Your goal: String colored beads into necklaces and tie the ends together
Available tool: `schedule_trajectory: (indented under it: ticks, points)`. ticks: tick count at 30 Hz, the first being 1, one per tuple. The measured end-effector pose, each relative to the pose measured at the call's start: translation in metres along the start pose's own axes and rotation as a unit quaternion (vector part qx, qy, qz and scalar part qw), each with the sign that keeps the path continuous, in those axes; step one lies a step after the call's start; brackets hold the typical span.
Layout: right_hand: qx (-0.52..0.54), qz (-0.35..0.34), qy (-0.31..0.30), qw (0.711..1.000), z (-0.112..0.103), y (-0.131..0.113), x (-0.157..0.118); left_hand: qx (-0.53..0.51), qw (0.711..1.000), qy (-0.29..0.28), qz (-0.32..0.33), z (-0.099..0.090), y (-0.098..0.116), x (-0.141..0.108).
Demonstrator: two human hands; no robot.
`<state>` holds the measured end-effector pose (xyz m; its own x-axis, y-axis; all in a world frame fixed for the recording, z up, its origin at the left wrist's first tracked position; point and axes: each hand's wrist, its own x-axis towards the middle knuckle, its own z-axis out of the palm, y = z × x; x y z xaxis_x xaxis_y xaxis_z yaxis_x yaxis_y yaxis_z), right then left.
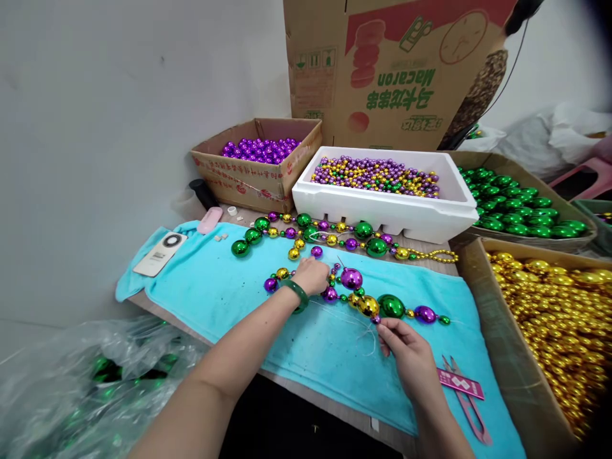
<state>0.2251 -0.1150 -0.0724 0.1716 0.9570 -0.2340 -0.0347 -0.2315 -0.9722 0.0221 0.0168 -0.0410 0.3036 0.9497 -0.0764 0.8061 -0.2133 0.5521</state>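
Note:
My left hand (312, 276), with a green bangle at the wrist, is curled closed over a row of small beads. Its fingertips are hidden, so what they grip cannot be made out. With thumb and fingers, my right hand (404, 347) pinches a small purple bead (376, 320) beside a large gold bead (368, 306). Around them lie a large purple bead (352, 278), a thin needle-like point above it, and a big green bead (392, 306) on a strand running right. Loose white thread (354, 319) trails across the turquoise towel (229, 287) below.
Finished-looking bead strands (351, 244) lie behind my hands. A white foam box (382, 213) and cartons of purple (261, 185), green (521, 239) and gold beads (530, 344) border the table. Pink thread snips (471, 414) rest at right; a white handheld device (160, 255) sits at left.

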Motion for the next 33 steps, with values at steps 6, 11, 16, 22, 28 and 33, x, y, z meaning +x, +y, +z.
schedule_trajectory:
  ticks: [6,11,16,22,28,33]
  points:
    - [-0.007,0.005,-0.005,1.000,-0.007,0.004,-0.001,-0.055,0.997,0.050,-0.009,-0.004,0.002,0.000]
    - [0.000,0.016,0.005,1.000,-0.004,0.001,-0.005,-0.547,0.834,0.036,-0.064,-0.025,0.007,-0.018]
    - [0.013,0.024,0.006,1.000,0.005,-0.005,-0.007,-0.691,0.720,-0.011,-0.065,-0.041,0.011,-0.036]
    - [0.015,0.026,0.013,0.999,0.008,-0.007,-0.008,-0.705,0.707,-0.003,-0.060,-0.042,0.009,-0.041]
    - [0.011,0.027,0.014,0.999,0.007,-0.009,-0.010,-0.697,0.715,0.000,-0.059,-0.042,0.009,-0.043]
    - [0.014,0.033,0.018,0.999,0.008,-0.010,-0.010,-0.656,0.753,0.015,-0.050,-0.042,0.012,-0.044]
